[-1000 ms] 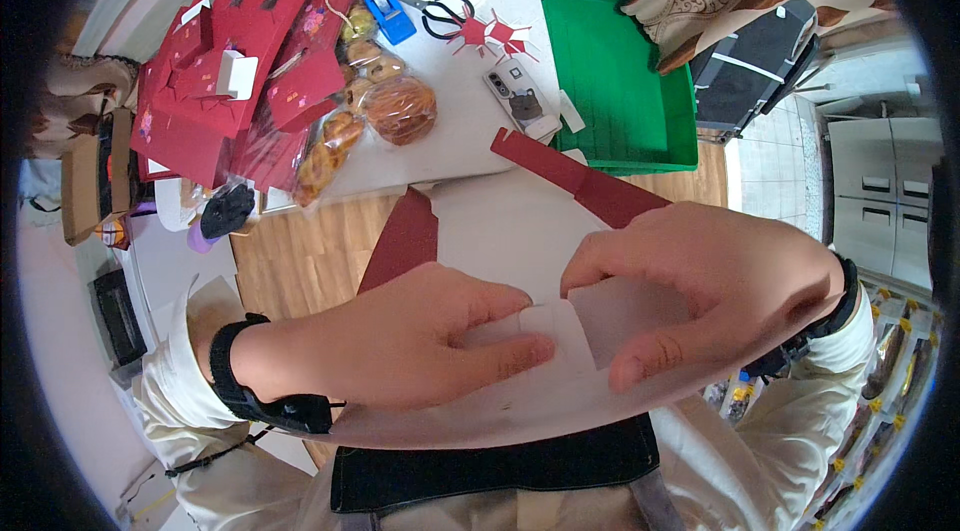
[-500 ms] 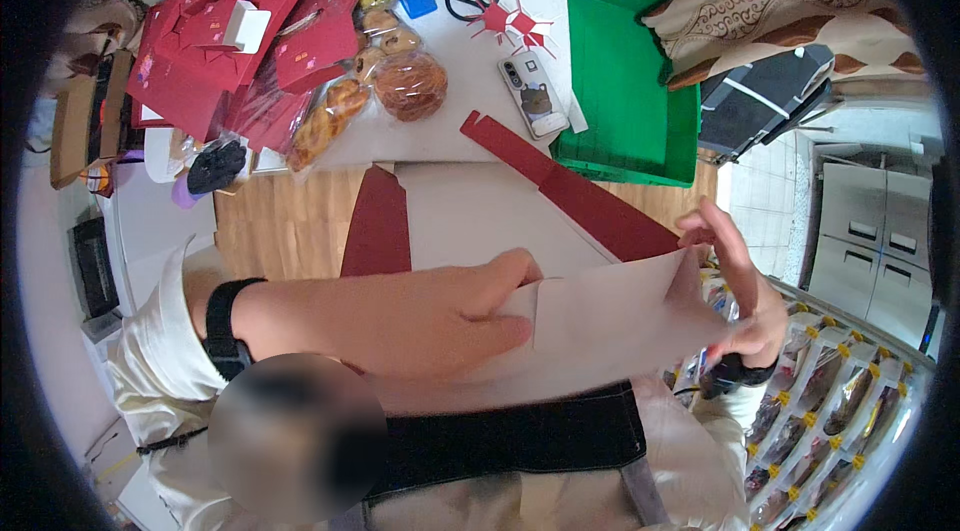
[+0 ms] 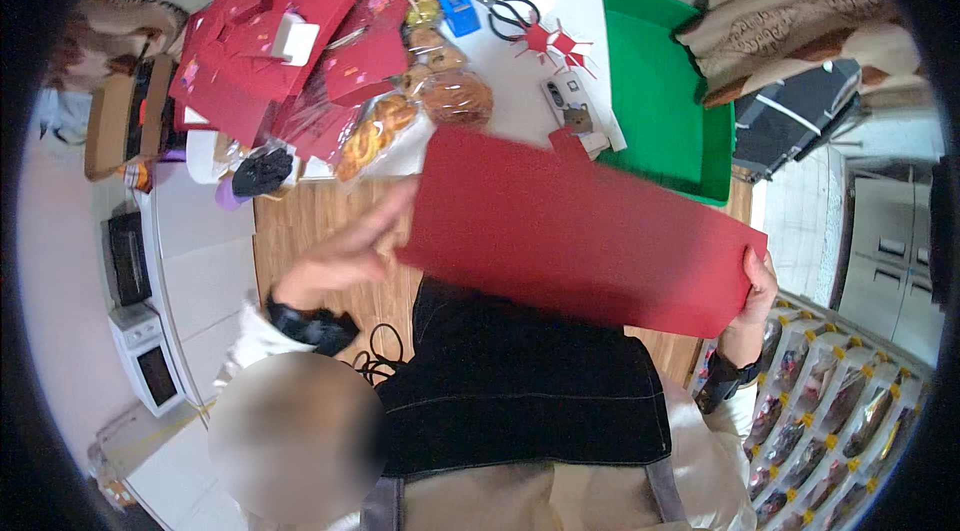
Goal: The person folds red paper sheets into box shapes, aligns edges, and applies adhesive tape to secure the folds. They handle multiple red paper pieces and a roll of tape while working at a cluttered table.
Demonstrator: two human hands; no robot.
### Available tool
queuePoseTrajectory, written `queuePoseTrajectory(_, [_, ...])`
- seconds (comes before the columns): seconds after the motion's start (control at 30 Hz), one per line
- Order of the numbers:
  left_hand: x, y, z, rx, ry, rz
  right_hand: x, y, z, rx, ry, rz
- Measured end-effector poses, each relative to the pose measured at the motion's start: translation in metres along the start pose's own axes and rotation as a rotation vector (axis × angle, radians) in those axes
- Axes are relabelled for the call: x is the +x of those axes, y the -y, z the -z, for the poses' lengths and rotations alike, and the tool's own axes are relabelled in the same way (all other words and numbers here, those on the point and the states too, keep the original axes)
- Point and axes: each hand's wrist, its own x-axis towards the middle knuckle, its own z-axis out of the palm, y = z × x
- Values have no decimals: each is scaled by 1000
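Observation:
A red cardboard panel [image 3: 580, 231], slightly blurred, is held up in front of me above my lap. My right hand [image 3: 757, 291] is closed on its right end, thumb lying over the red face and the other fingers hidden behind. Beside the panel's left edge is my left hand [image 3: 345, 253], smeared a little, with fingers stretched out. Whether its fingertips touch the card I cannot tell. A small red flap [image 3: 570, 143] shows past the panel's far edge, near a phone [image 3: 572, 103] on the white table [image 3: 510, 61].
Red cardboard pieces [image 3: 250, 61] pile up on the table's left. Wrapped bread [image 3: 455, 99], a blue tape dispenser [image 3: 455, 3], black-handled scissors [image 3: 514, 19] and a red-and-white cut-out [image 3: 555, 47] lie nearby. A green bin [image 3: 660, 81] stands right; a rack of clear compartments [image 3: 830, 411] is lower right.
The cardboard has turned from its pale inside to its red face. My left hand has drawn back left from the pale side; my right hand stays at the right end.

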Motion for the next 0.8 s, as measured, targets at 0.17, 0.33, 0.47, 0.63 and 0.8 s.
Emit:
queuePoseTrajectory(0.17, [29, 15, -41, 125, -255, -302, 20, 12, -6, -61, -58, -36])
queuePoseTrajectory(0.33, [41, -10, -60, -97, -548, -486, 37, 12, -2, 300, 164, 62])
queuePoseTrajectory(0.47, [57, -28, -55, -196, -708, -545, 63, -49, 43, 246, 236, 403])
queuePoseTrajectory(0.63, [49, -70, -46, -343, -747, -476, 73, -35, -18, 113, -72, 422])
queuePoseTrajectory(0.8, [47, -66, -45, -267, -884, -455, 65, -1, -48, 32, -86, 303])
